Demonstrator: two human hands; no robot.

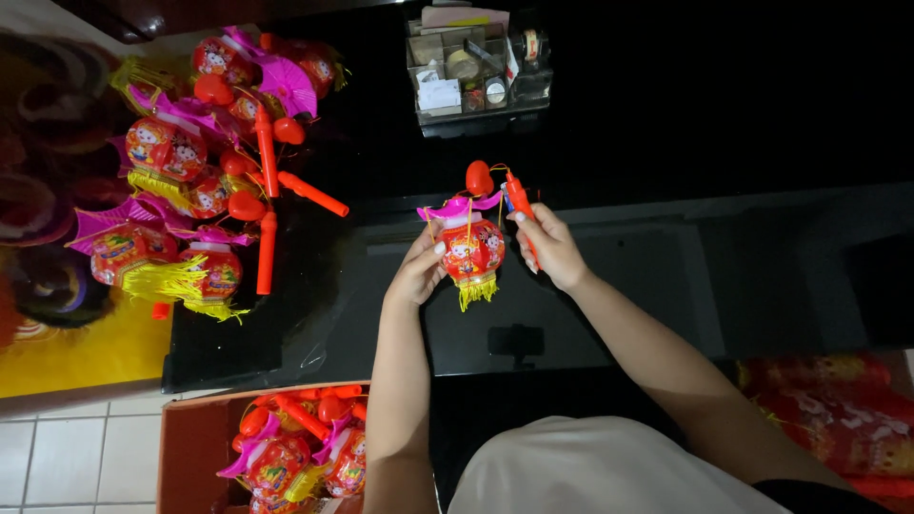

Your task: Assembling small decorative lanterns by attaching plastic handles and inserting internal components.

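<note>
Low in frame, carton of lanterns (286,457). Mid-frame above black desk (666,286): left hand (416,274) closed on red lantern (472,252), right hand (550,247) gripping orange stick (519,202).

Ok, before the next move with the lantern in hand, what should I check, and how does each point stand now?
1. Left hand grips the red lantern: ok.
2. Right hand holds the orange handle stick: ok.
3. Lantern held clear above the black table: ok.
4. Yellow tassel hangs free: ok.
5. String from stick to lantern untangled: cannot tell.
6. Pile of finished lanterns away from both hands: ok.
</note>
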